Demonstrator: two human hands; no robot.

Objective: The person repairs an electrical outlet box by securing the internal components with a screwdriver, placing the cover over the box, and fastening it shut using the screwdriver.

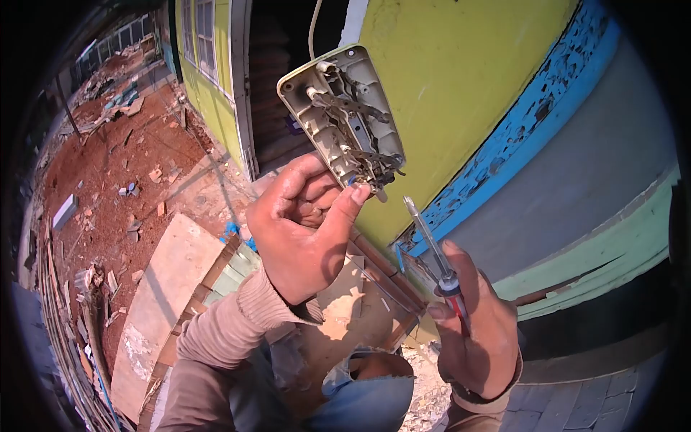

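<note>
My left hand (306, 230) is closed on the lower end of an opened power strip (335, 133), thumb and fingertips pinching near its bottom edge. The strip's inner side faces me, showing pale plastic ribs and metal contact strips. A small blue bit shows by my thumb; what exactly the fingertips pinch there is too small to tell. From the strip's top end a pale cable (314, 29) runs upward. My right hand (481, 327) grips a screwdriver (435, 248) by its red and dark handle. Its metal tip points up and left, apart from the strip.
A yellow-green wall (453, 79) with a peeling blue band (504, 147) stands ahead, beside a dark doorway (270, 79). Reddish soil (108, 169) with rubble lies to the left. A wooden board (169, 281) leans near my left sleeve. Below are my jeans-covered knees (360, 403).
</note>
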